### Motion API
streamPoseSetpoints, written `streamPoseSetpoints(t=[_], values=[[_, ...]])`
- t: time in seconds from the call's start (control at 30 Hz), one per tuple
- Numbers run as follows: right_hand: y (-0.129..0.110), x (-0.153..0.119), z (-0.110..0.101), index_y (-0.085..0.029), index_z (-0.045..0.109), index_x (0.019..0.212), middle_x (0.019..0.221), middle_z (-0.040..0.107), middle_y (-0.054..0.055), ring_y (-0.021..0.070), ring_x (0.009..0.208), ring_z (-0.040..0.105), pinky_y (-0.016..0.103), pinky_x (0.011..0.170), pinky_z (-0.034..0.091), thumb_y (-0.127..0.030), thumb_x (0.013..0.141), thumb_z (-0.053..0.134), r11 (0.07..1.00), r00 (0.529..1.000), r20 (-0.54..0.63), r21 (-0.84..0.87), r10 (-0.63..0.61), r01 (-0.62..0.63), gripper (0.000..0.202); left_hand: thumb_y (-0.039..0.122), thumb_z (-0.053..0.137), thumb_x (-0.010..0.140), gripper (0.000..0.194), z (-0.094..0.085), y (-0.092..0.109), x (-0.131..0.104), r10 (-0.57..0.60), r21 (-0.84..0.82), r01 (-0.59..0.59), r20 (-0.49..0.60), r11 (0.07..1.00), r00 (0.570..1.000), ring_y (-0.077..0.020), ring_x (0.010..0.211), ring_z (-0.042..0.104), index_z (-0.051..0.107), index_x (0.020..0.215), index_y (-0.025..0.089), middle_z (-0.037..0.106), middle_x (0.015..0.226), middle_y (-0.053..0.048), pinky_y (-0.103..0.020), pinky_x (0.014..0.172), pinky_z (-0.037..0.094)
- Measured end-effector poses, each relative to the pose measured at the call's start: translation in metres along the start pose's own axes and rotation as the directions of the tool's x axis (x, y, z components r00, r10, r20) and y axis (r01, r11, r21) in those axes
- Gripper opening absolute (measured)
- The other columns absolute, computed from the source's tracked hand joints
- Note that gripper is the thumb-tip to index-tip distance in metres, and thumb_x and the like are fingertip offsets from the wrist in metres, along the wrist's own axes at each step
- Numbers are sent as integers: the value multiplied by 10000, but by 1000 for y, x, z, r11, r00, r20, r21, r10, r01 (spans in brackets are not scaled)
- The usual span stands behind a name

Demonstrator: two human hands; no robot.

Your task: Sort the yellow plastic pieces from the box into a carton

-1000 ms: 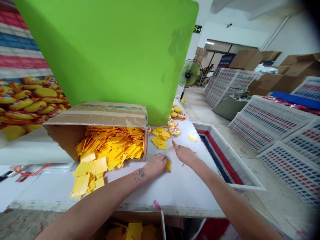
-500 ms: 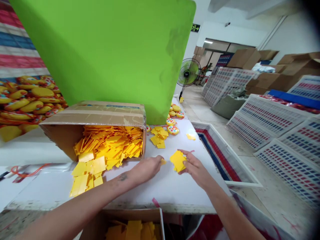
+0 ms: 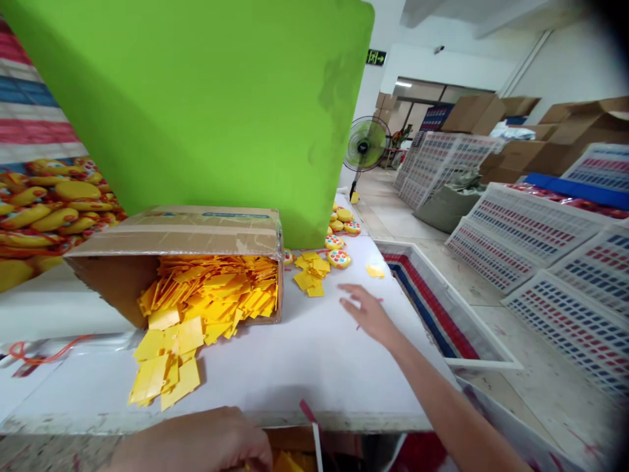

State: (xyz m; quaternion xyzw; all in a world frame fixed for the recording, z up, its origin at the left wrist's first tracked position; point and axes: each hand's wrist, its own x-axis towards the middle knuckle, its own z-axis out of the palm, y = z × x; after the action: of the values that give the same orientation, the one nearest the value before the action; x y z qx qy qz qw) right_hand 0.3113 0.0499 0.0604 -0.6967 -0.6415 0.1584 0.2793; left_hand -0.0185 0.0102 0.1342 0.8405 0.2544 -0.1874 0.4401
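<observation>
My right hand [image 3: 366, 311] is over the white table [image 3: 304, 367] with its fingers apart and nothing in them. Just beyond its fingertips lies a small pile of flat yellow plastic pieces [image 3: 312, 274]. My left hand [image 3: 216, 438] is low at the table's front edge, over a cardboard box [image 3: 289, 436] with more yellow pieces [image 3: 289, 461] in it. Its fingers curl downward; a speck of yellow shows at the tips, but what they hold is hidden. To the left, a carton [image 3: 171, 233] on its side spills many yellow pieces [image 3: 216, 288] onto the table.
A green panel [image 3: 206, 105] stands behind the carton. Round yellow toys with coloured dots [image 3: 339, 258] lie at the table's far end. One yellow piece [image 3: 375, 271] is near the right edge. White plastic crates [image 3: 531, 229] and a white-framed bin [image 3: 491, 362] stand on the right.
My left hand has moved from the middle of the table down to the lower box. The yellow piece has left my right hand, which is now open and slightly farther forward.
</observation>
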Motion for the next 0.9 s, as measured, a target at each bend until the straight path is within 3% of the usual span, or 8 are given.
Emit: streamPoseSetpoints(t=[0.13,0.23,0.37,0.47,0.57,0.67,0.8,0.9], values=[[76,80,-14,-50,443,1362,1398,452,259,346,1334,389,544,1064,315,-254,879,496,960,965,-174,-170,194,-224,528,281,491,897,249,-1,4,12,78,-44,-83,-95,996,992,-153,860,658,691,1042,305,727,992,30,-186,708,453],[107,98,-18,-31,459,1343,1317,514,293,405,1273,445,598,1008,336,-289,858,542,918,945,-191,-251,266,-309,555,276,459,920,239,-6,6,36,121,-46,-138,-270,989,955,-130,806,647,681,1008,280,717,918,31,-190,726,462],[115,86,-3,-54,500,1325,1117,643,260,361,1106,586,527,957,402,-193,869,495,911,966,-129,-323,225,-256,476,299,486,915,315,-22,-9,105,196,127,-150,-609,981,768,-203,1139,568,565,1209,220,623,1240,-79,-336,1000,424],[106,68,10,-85,452,1387,1070,658,244,324,1008,635,480,915,435,-97,856,424,924,982,-93,-332,165,-187,532,260,535,873,476,-44,-27,174,221,268,-30,-719,963,659,-297,1361,362,448,1330,161,439,1443,-174,-492,1101,311],[94,49,15,-141,410,1427,1070,666,190,288,942,653,433,872,465,-108,839,424,948,988,-81,-282,130,-148,589,286,545,865,603,-67,-38,233,-63,94,252,-833,963,549,-356,1434,187,337,1416,158,309,1518,-203,-567,1120,209],[84,29,18,-163,454,1392,910,695,105,248,832,666,395,813,498,-205,866,396,978,990,-64,-154,129,-138,531,278,427,919,534,-81,-42,264,-313,-119,407,-834,906,454,-380,1422,205,309,1426,159,308,1507,-226,-609,1073,241],[75,9,23,-112,499,1298,864,688,75,197,716,669,346,698,546,-308,876,325,979,987,-6,124,164,-162,497,126,321,914,455,-80,-38,268,-312,-120,412,-842,903,439,-357,1305,410,387,1363,99,463,1364,-269,-571,1022,316],[64,-3,24,-82,493,1263,953,683,107,191,741,670,328,645,560,-353,863,338,933,983,34,313,179,-180,508,74,331,887,390,-75,-26,253,-226,-34,361,-833,932,506,-311,1143,549,507,1234,105,606,1168,-228,-468,936,421]])
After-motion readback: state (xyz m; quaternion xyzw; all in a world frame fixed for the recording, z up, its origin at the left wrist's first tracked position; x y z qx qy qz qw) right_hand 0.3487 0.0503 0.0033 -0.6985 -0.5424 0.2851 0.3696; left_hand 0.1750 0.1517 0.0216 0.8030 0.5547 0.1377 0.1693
